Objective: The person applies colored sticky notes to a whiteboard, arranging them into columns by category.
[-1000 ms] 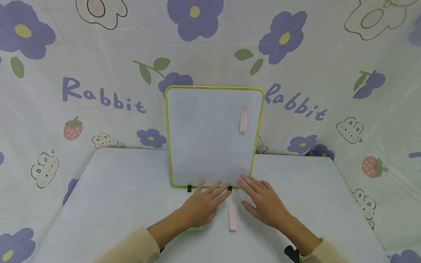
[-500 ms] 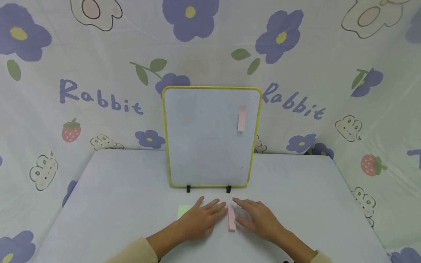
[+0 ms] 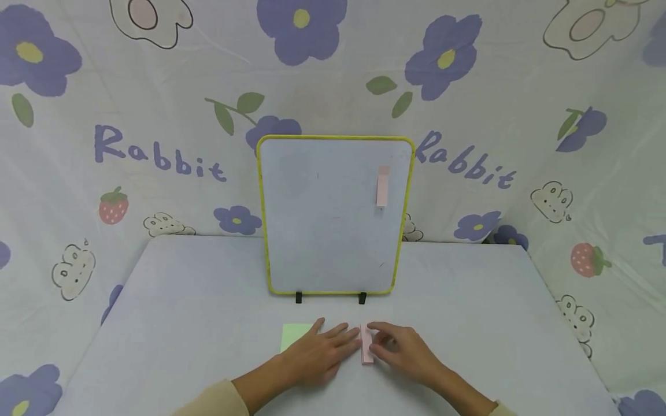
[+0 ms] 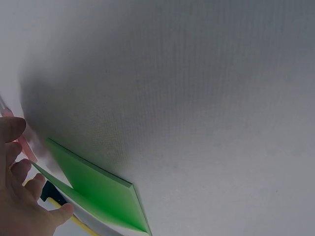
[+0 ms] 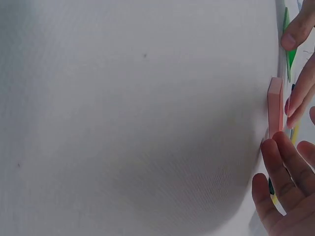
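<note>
A narrow pink sticky-note pad (image 3: 366, 351) lies upright-wise on the white table, between my two hands. My left hand (image 3: 324, 353) is spread low with fairly straight fingers, their tips at the pad's left edge. My right hand (image 3: 408, 350) has bent fingers at the pad's right side; index finger and thumb stand apart at its edge, and no pinch shows. In the right wrist view the pink pad (image 5: 275, 105) sits just beyond the right fingertips (image 5: 279, 137). A green sticky-note pad (image 4: 98, 182), partly under my left hand in the head view, has its top sheet raised.
A yellow-framed whiteboard (image 3: 328, 231) stands behind the hands on black feet (image 3: 362, 298). One pink strip (image 3: 382, 190) sticks to its upper right. Patterned cloth (image 3: 333, 69) hangs behind the white table (image 3: 198, 300).
Both hands have come back from the whiteboard's lower edge toward the pink pad. The right hand has moved left to its side, fingers bending. The green pad is more exposed.
</note>
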### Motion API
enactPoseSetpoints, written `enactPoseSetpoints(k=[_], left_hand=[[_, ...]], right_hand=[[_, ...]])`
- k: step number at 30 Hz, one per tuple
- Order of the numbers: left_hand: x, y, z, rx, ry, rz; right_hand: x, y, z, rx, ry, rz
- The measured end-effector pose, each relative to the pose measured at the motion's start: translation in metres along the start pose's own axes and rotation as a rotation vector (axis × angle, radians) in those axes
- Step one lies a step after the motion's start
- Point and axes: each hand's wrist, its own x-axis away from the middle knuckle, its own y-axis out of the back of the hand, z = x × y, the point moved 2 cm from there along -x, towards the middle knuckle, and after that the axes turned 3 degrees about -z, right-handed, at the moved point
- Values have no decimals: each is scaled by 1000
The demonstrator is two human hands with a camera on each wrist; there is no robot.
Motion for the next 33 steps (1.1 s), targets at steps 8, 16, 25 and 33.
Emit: enactPoseSetpoints(k=[8, 16, 25, 33], left_hand=[[1, -1, -1, -7, 8, -7], [1, 0, -2, -21, -9, -3], [2, -2, -2, -21, -2, -11], [0, 0, -3, -1, 7, 20]], right_hand=[[0, -3, 2, -55, -86, 42], [-1, -1, 4, -104, -131, 35], [-2, -2, 3, -126, -115, 21], [-2, -2, 2, -186, -130, 5]])
